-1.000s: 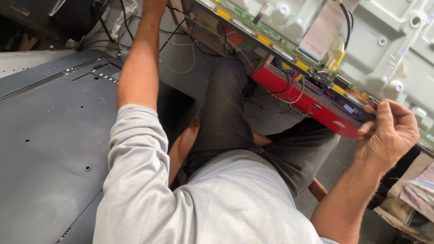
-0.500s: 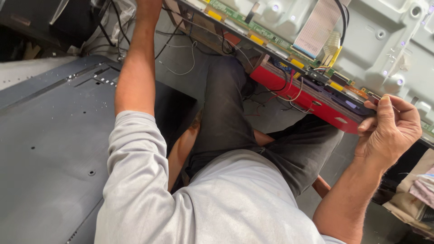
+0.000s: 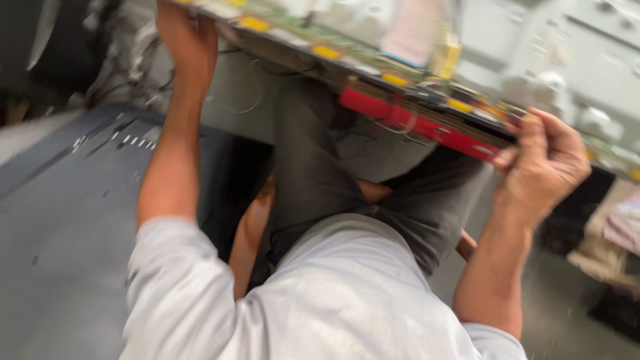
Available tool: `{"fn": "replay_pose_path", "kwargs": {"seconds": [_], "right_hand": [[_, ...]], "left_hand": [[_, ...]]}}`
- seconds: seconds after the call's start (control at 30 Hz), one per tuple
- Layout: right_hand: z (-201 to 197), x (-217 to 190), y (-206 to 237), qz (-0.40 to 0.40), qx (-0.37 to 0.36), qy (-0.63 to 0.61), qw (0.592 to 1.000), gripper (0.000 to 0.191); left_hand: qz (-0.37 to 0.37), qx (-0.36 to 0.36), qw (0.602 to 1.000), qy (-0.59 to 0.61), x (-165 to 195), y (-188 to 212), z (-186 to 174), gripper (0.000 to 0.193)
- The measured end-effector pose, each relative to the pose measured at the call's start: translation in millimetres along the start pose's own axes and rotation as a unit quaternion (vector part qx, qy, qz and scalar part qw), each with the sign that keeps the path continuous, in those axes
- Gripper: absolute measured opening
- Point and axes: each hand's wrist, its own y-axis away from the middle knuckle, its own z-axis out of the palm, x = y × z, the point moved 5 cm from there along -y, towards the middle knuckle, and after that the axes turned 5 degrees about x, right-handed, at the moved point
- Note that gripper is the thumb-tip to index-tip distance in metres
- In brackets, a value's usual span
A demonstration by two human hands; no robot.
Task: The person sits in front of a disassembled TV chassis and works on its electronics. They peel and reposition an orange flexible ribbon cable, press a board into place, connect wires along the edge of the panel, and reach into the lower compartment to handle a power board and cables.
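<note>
A large flat screen panel (image 3: 533, 60) with a pale metal back, a green circuit strip and a red bar (image 3: 413, 123) along its near edge tilts above my lap. My left hand (image 3: 187, 37) grips the panel's near edge at the upper left. My right hand (image 3: 543, 163) is closed on the same edge at the right, just past the red bar. The frame is blurred by motion.
A dark grey metal back cover (image 3: 60, 220) with slots and screw holes lies flat on the left. My legs in dark trousers (image 3: 313, 173) sit under the panel. Folded cloth (image 3: 617, 233) lies at the far right. Cables hang at the upper left.
The view has swung so both hands and the panel's edge sit lower and more central in the picture. Both hands keep their hold on the panel edge.
</note>
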Motion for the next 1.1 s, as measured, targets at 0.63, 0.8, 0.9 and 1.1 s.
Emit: {"fn": "replay_pose_path", "kwargs": {"seconds": [0.63,0.8,0.9,1.1], "right_hand": [[-10.5,-3.1,12.3,-0.047,0.01,0.047,0.998,0.014],[-20.5,-0.3,11.7,-0.035,-0.011,0.034,0.999,0.015],[-25.9,-4.1,5.9,-0.021,-0.044,0.034,0.998,0.019],[-27.9,-41.8,-22.9,-0.212,-0.118,0.296,0.924,0.008]], "left_hand": [[0.262,-0.212,0.924,0.182,402.1,66.8,74.5,0.042],[0.239,-0.271,0.919,0.16,418.9,53.4,110.0,0.041],[0.232,-0.299,0.913,0.153,417.2,52.6,116.4,0.027],[0.296,-0.298,0.89,0.175,410.3,52.4,111.0,0.022]]}}
